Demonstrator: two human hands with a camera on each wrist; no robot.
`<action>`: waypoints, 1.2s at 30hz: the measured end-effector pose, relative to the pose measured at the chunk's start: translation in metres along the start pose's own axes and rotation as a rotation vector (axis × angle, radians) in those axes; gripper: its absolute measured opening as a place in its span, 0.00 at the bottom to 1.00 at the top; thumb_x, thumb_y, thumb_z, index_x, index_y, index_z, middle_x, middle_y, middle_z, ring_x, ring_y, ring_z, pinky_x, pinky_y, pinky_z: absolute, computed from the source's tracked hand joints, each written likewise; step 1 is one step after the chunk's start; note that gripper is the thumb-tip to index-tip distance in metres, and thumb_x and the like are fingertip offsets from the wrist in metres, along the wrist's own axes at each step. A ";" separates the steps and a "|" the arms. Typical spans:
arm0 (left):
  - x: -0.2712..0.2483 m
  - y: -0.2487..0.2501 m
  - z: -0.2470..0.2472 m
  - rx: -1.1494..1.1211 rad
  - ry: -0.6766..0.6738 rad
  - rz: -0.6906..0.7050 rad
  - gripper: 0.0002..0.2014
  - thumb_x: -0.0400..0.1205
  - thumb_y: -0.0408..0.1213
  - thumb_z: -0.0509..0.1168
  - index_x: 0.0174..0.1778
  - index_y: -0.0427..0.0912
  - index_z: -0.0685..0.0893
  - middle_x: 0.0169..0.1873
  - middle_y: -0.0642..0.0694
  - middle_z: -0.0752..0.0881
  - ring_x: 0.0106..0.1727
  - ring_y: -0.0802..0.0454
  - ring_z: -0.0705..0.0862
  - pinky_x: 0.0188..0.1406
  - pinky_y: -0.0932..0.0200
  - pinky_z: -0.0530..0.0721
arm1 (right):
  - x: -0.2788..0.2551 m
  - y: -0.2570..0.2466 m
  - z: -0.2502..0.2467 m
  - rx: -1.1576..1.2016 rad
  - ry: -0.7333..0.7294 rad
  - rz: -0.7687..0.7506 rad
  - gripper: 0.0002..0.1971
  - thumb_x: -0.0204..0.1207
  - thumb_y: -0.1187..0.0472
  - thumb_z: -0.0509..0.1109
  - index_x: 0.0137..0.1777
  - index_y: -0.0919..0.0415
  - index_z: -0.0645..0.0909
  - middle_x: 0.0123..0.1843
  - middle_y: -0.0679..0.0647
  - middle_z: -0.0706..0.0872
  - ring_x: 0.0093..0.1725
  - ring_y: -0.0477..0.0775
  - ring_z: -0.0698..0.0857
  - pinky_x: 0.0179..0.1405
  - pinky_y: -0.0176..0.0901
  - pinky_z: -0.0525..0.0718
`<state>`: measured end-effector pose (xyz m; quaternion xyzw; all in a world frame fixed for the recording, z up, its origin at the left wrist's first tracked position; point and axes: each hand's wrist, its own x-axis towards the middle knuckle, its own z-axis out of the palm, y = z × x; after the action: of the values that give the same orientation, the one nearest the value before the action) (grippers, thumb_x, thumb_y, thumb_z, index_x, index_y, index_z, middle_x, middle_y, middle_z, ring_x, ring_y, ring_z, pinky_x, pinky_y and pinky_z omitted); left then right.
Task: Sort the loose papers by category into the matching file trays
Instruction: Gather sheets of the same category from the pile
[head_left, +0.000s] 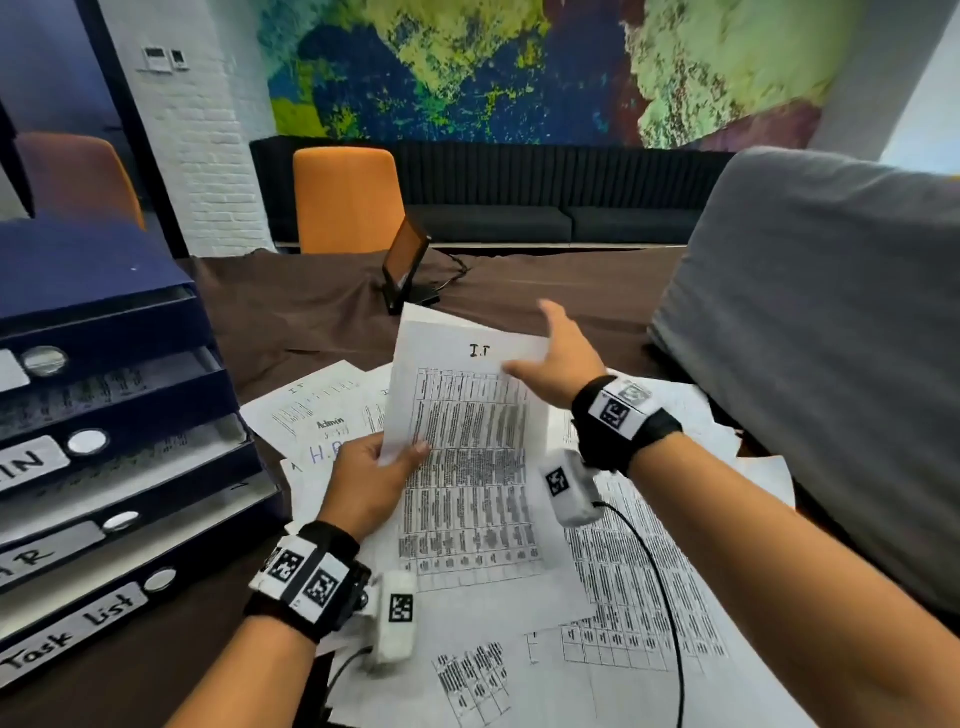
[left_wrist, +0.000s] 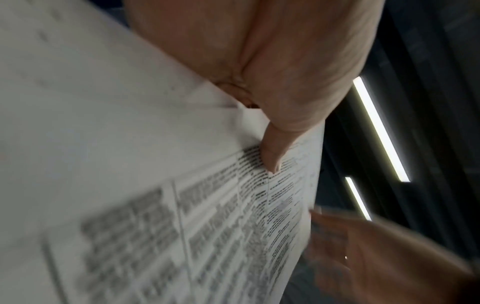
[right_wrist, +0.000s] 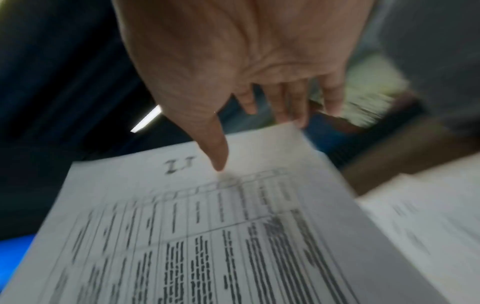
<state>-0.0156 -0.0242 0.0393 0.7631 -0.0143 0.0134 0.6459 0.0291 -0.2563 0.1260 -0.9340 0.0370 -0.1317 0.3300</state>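
My left hand (head_left: 387, 457) pinches the left edge of a printed sheet headed "I.T" (head_left: 467, 441), held up above the table; the thumb (left_wrist: 272, 154) lies on its printed face. My right hand (head_left: 550, 358) is spread open over the sheet's top right corner, thumb (right_wrist: 215, 152) pointing down at the heading, fingers straight past the far edge. More loose papers (head_left: 639, 587) with tables lie scattered beneath, some marked "Admin" and "H.R" (head_left: 327, 431). A dark blue stack of file trays (head_left: 156, 467) stands at the left, with labels reading "Task list", "HR" and part of "Admin".
A brown cloth (head_left: 311, 312) covers the table. A small screen on a stand (head_left: 408, 265) sits behind the papers. A grey cushion (head_left: 821, 338) fills the right side. Orange chairs (head_left: 348, 197) and a dark sofa stand beyond the table. Cables run from my wrist cameras.
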 end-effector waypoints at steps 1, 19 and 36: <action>0.001 0.001 -0.003 -0.024 0.028 -0.007 0.08 0.79 0.42 0.74 0.51 0.46 0.89 0.49 0.46 0.91 0.55 0.45 0.88 0.54 0.52 0.85 | -0.004 0.014 0.002 0.122 -0.047 0.118 0.53 0.71 0.49 0.81 0.87 0.55 0.49 0.84 0.58 0.66 0.81 0.60 0.69 0.77 0.51 0.70; 0.024 -0.058 -0.020 0.204 -0.026 -0.380 0.13 0.80 0.34 0.74 0.59 0.36 0.86 0.54 0.39 0.90 0.56 0.39 0.88 0.62 0.48 0.83 | -0.074 0.107 0.023 0.199 -0.083 0.546 0.16 0.76 0.54 0.77 0.55 0.66 0.85 0.53 0.66 0.88 0.45 0.58 0.87 0.47 0.48 0.86; 0.026 -0.054 -0.037 -0.017 -0.045 -0.429 0.15 0.79 0.30 0.74 0.61 0.32 0.86 0.53 0.34 0.91 0.55 0.35 0.90 0.66 0.35 0.83 | -0.090 0.169 -0.013 -0.083 -0.061 0.832 0.20 0.66 0.61 0.85 0.48 0.68 0.78 0.50 0.64 0.86 0.44 0.63 0.83 0.37 0.43 0.81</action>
<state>0.0121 0.0211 -0.0072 0.7434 0.1340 -0.1418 0.6397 -0.0584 -0.3820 0.0101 -0.8555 0.4064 0.0423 0.3180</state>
